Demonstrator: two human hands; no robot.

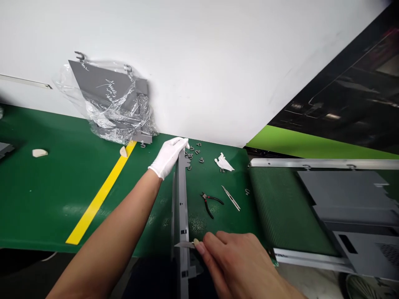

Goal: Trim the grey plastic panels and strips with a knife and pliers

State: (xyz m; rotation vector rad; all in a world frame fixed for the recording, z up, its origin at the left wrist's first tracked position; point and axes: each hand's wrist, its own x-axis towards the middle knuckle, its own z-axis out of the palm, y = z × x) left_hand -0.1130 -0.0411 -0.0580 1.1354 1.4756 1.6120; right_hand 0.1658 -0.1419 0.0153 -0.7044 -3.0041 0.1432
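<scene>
A long grey plastic panel (182, 199) stands on edge in front of me, running from the table toward my body. My left hand (166, 158), in a white glove, is closed over its far end. My bare right hand (237, 261) is closed on a knife, most of whose handle is hidden by my fingers. The knife's blade (184, 245) points left and lies across the panel's near edge, close to a small dark slot. Several small grey hook-shaped pieces (197, 152) lie beside the panel's far end.
Cutting pliers (208, 201) and a slim pointed tool (231, 197) lie right of the panel. Beyond them is a crumpled white glove (223, 162). A bagged grey part (115, 99) leans on the wall. At right, a conveyor (280, 207) carries a grey panel (346, 199).
</scene>
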